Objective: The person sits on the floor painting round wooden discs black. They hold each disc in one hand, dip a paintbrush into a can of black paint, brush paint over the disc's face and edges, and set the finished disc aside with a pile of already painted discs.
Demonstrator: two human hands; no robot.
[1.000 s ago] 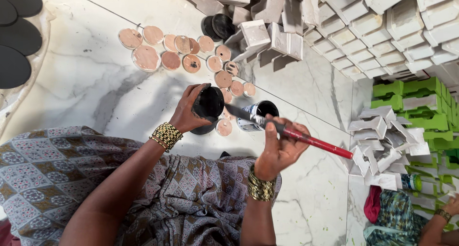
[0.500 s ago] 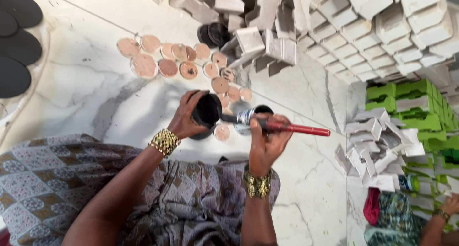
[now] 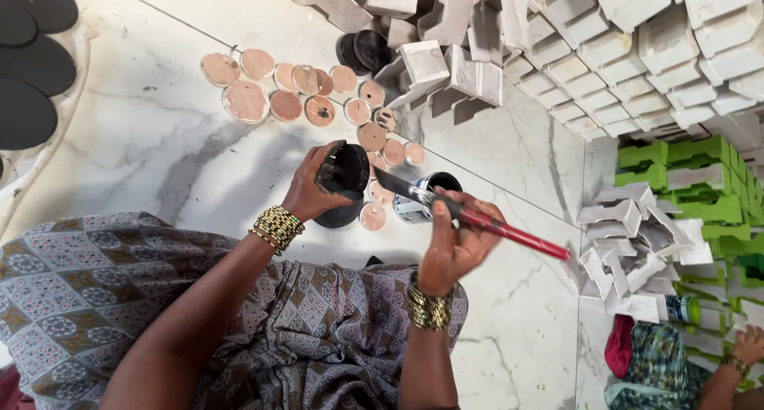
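White marble floor [image 3: 143, 155] fills most of the frame, grey veins running through it. Upper right I see a big heap of white moulded blocks [image 3: 605, 52], and at the right edge a stack of green blocks [image 3: 684, 179] with more white pieces [image 3: 637, 251] tumbled below it. Far upper left, dark flat discs [image 3: 32, 60] sit on a pale tray edge. My patterned robe [image 3: 95, 298] covers the lower left and centre. A spread of small terracotta-coloured round discs [image 3: 263, 87] lies on the floor in the upper middle, trailing down toward centre frame. Lower right corner, another person's hand [image 3: 748, 346] with a bangle, near a red cloth, well apart from mine. My left hand [image 3: 314, 191] at centre frame is clenched around a round black-painted disc [image 3: 346, 171], tilted up on edge, above another black disc on the floor. My right hand [image 3: 454, 247], just right of centre, is grasping a red-handled brush [image 3: 493, 223], with its dark bristle end pointing left toward the black disc; I cannot tell whether the tip touches it. Small paint tin [image 3: 426, 195] with dark contents sits on the floor between both hands, just behind the brush.
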